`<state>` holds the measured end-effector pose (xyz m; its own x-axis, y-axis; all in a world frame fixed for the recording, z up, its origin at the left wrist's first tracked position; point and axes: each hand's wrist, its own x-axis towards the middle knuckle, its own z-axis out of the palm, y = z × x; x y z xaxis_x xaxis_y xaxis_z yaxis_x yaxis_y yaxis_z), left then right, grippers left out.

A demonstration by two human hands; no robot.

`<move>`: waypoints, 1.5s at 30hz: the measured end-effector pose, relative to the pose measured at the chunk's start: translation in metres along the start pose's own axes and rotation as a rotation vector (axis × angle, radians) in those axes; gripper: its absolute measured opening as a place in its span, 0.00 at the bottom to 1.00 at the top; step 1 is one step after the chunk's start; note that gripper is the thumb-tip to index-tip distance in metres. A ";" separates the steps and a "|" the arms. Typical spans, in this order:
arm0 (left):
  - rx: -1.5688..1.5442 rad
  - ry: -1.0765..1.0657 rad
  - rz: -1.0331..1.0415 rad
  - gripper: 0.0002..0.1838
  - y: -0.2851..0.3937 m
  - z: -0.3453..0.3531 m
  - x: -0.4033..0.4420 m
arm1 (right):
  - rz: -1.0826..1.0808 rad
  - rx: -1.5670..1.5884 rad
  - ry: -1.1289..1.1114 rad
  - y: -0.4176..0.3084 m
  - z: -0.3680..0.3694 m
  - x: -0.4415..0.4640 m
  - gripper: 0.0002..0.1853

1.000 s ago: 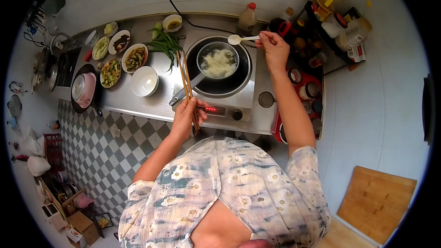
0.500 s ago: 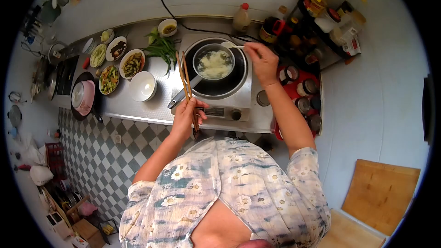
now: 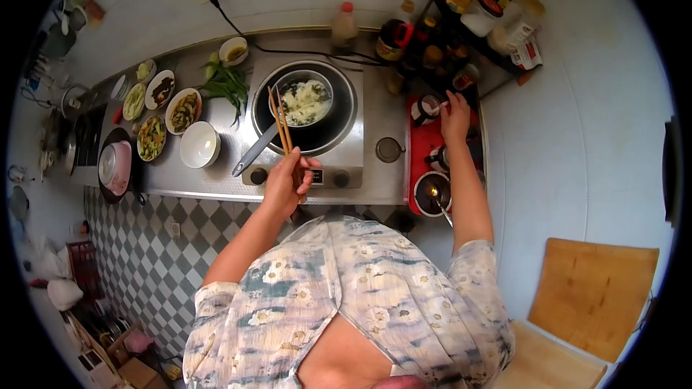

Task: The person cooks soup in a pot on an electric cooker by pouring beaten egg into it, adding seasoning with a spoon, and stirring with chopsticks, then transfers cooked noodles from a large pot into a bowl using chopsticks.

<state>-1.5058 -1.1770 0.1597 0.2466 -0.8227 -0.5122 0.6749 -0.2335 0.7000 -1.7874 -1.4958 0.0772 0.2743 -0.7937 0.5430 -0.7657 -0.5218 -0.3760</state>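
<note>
Where the left hand is gripping: its grip is pinching a pair of wooden chopsticks over the near edge of the cooktop; they are slanting far and slightly left, crossing the left side of the saucepan, though whether they are touching its rim cannot be told.
Where the right hand is pinching: its grip is holding a slim white spoon at a small jar; the spoon's far end is showing too small to tell.
Saucepan: it is sitting inside a wide dark pan on the cooktop, its grey handle pointing near and left.
Pale yellow food: it is lying in clumps inside the saucepan.
Red tray: it is standing right of the cooktop, carrying the small jar toward its far end and, at its near end, a metal bowl with a metal spoon leaning in it.
Round lid: it is lying on the counter between cooktop and red tray.
White bowl: it is sitting left of the cooktop, near several dishes of chopped food.
Green stalks: they are lying between those dishes and the cooktop.
Red-capped bottle: it is standing beyond the cooktop, near the wall.
</note>
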 end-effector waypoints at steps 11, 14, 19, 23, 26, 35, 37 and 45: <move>-0.295 -0.434 -0.011 0.29 -0.005 0.050 0.024 | -0.592 0.921 -0.149 -0.242 -0.043 -0.073 0.27; -0.353 -0.460 -0.040 0.30 0.000 0.049 0.027 | -0.419 0.844 -0.226 -0.251 -0.039 -0.067 0.12; -0.070 -0.392 -0.024 0.33 0.011 0.025 0.009 | -0.002 1.090 -0.322 -0.252 -0.023 -0.033 0.07; 0.157 -0.350 0.109 0.26 -0.007 -0.043 -0.012 | 0.269 1.053 -0.437 -0.246 -0.009 -0.005 0.13; 0.193 -0.245 0.109 0.21 -0.016 -0.096 -0.030 | 0.300 0.972 -0.500 -0.243 0.023 0.000 0.16; -0.015 0.095 0.120 0.16 -0.041 -0.186 -0.058 | 0.209 0.974 -0.492 -0.302 0.036 0.023 0.16; -0.060 0.128 0.131 0.14 -0.042 -0.189 -0.059 | 0.114 0.854 -0.388 -0.318 0.024 0.024 0.15; -0.049 0.168 0.184 0.13 -0.031 -0.195 -0.040 | 0.100 0.647 -0.597 -0.290 0.054 0.010 0.12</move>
<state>-1.4008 -1.0356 0.0616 0.4778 -0.7503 -0.4569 0.6401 -0.0588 0.7660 -1.5319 -1.3693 0.1512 0.6195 -0.7819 0.0702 -0.3733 -0.3721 -0.8498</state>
